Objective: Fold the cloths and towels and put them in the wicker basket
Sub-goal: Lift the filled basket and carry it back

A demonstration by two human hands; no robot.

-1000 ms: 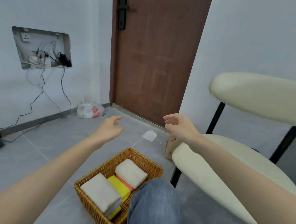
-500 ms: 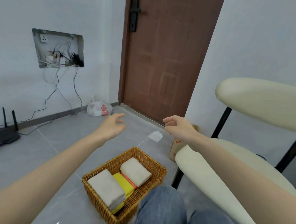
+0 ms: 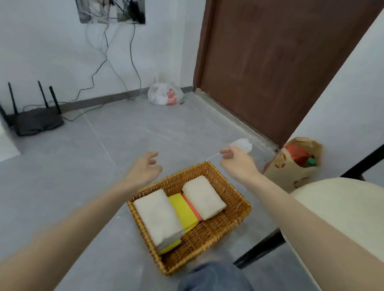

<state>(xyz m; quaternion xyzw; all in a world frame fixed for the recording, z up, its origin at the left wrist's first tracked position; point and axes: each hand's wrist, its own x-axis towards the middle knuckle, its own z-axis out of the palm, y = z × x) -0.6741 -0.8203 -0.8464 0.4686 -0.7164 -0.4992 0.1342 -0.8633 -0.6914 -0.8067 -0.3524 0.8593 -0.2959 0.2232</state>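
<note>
The wicker basket's (image 3: 215, 232) nearest corner was hidden behind a denim knee (image 3: 215, 286). Inside the basket, a pink cloth (image 3: 193, 208) showed only as an edge under the far white towel (image 3: 203, 199). The yellow cloth (image 3: 182, 211) seemingly continued beneath the near white towel (image 3: 158, 217). Right of the basket, the chair (image 3: 348, 219) was cut off by the frame edge.

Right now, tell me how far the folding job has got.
Done: the near white towel, far white towel, yellow cloth and pink cloth lie folded in the wicker basket. In hand: nothing; the left hand and right hand hover empty near it. Left: no unfolded cloth shows; the white scrap by the door is unclear.
</note>
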